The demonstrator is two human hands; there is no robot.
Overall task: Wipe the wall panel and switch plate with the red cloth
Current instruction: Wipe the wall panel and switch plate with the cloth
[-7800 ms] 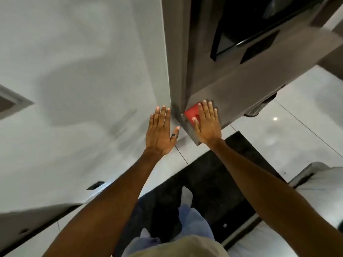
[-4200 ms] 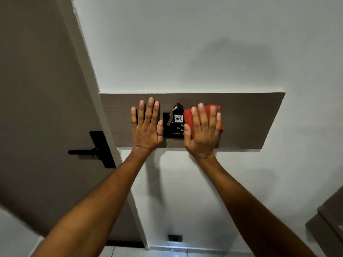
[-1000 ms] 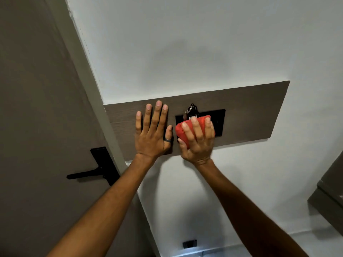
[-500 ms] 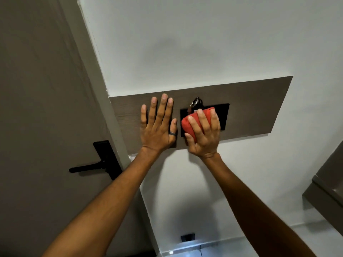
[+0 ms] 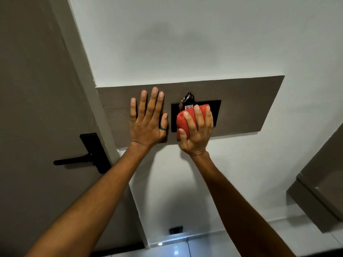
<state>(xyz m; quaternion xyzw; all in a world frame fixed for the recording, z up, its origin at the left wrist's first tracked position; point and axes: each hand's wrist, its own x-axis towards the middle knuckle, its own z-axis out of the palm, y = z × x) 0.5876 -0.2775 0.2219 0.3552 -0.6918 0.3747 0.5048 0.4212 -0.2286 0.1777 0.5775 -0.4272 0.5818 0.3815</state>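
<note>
A long brown wood-grain wall panel (image 5: 245, 104) is fixed across the white wall. A black switch plate (image 5: 216, 112) sits at its middle, with a key ring and white tag (image 5: 187, 101) hanging at the plate's top. My right hand (image 5: 196, 134) grips the bunched red cloth (image 5: 182, 123) and presses it on the plate's lower middle, hiding most of it. My left hand (image 5: 147, 119) lies flat on the panel left of the plate, fingers spread, a ring on the thumb.
A brown door with a black lever handle (image 5: 83, 158) stands at the left, past a white frame. A brown cabinet corner (image 5: 319, 191) juts in at the lower right. A small black socket (image 5: 176, 230) sits low on the wall above the shiny floor.
My right hand with the cloth has stayed on the switch plate, shifting slightly over it. The view has tilted a little. My left hand holds its place on the panel.
</note>
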